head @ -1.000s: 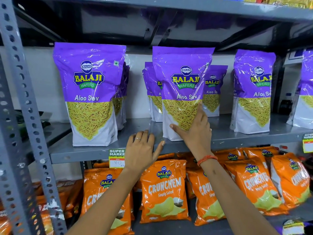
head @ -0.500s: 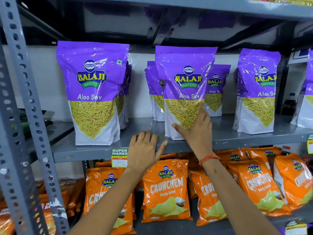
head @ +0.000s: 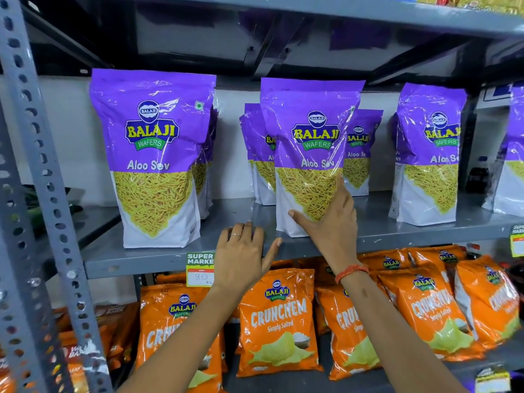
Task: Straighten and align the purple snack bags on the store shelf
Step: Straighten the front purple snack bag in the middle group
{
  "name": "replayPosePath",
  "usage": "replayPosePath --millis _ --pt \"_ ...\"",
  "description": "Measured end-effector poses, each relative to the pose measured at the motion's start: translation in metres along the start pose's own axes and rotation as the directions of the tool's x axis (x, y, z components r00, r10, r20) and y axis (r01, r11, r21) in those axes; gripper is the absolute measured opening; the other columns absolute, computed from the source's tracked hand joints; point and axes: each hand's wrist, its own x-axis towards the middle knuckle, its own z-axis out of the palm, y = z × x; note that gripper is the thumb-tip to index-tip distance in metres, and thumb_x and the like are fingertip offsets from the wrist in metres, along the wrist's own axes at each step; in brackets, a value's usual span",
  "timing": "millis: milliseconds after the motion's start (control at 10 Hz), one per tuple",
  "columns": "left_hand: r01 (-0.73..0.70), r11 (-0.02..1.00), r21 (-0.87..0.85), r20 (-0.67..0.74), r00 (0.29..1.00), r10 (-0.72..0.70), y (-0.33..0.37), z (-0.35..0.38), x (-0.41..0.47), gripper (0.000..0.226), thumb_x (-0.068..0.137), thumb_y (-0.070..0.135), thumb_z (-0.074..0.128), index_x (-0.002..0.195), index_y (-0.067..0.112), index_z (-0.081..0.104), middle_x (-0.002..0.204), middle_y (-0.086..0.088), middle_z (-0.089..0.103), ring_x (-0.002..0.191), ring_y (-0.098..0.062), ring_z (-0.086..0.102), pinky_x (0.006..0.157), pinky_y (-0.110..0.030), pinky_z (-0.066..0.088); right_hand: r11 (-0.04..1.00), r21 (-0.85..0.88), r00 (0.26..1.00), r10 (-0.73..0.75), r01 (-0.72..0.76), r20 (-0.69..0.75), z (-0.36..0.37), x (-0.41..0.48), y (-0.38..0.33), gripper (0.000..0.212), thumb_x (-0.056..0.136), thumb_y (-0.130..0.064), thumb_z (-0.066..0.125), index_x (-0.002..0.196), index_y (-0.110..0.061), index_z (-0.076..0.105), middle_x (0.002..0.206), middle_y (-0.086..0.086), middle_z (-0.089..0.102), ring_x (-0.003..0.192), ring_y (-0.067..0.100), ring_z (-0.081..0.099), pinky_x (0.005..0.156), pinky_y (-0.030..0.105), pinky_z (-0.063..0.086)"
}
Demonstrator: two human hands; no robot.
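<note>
Purple Aloo Sev bags stand upright on the grey shelf [head: 136,262]. The middle front bag [head: 312,131] has my right hand [head: 331,231] flat against its lower right front, thumb spread across the white base. Two more purple bags [head: 259,154] [head: 358,154] stand behind it, partly hidden. At the left stands a front bag [head: 153,154] with others hidden behind it. Another bag [head: 428,154] stands to the right. My left hand [head: 241,256] rests on the shelf's front edge between the left and middle bags, holding nothing.
A further purple bag [head: 514,165] is cut off at the right edge. A price tag [head: 200,269] hangs on the shelf lip. Orange Crunchem bags [head: 279,321] fill the shelf below. A perforated metal upright [head: 48,194] runs down the left side.
My view has shifted slightly. Both hands and the bags stay where they were.
</note>
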Motion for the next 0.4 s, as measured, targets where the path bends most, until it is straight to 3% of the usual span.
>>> replayPosePath --millis 200,300,400 --pt "0.035 0.999 0.019 0.069 0.997 -0.036 0.006 -0.012 0.002 0.056 0.095 0.051 0.03 0.084 0.01 0.065 0.087 -0.013 0.071 0.081 -0.029 0.063 0.079 -0.04 0.047 0.999 -0.028 0.999 -0.03 0.03 0.012 -0.009 0.0 0.003 0.116 0.066 -0.065 0.071 0.151 -0.013 0.011 0.15 0.018 0.032 0.133 0.037 0.037 0.107 0.05 0.037" --pt "0.078 0.997 -0.002 0.041 0.996 -0.078 0.016 -0.021 0.003 0.059 0.094 0.05 0.029 0.091 0.004 0.066 0.097 -0.018 0.072 0.087 -0.033 0.065 0.085 -0.043 0.048 0.997 0.028 0.997 -0.067 0.067 0.022 -0.023 0.008 0.006 0.112 0.068 -0.063 0.07 0.15 -0.011 0.015 0.148 0.017 0.035 0.134 0.036 0.035 0.108 0.047 0.033" --pt "0.15 0.985 -0.088 -0.056 0.986 -0.155 0.042 -0.04 0.022 0.059 0.094 0.045 0.036 0.106 -0.005 0.065 0.106 -0.024 0.069 0.092 -0.035 0.066 0.083 -0.041 0.05 0.98 0.171 0.993 -0.111 0.104 0.032 -0.048 0.029 -0.001 0.096 0.074 -0.051 0.072 0.146 -0.008 0.026 0.142 0.015 0.042 0.133 0.031 0.037 0.11 0.039 0.028"
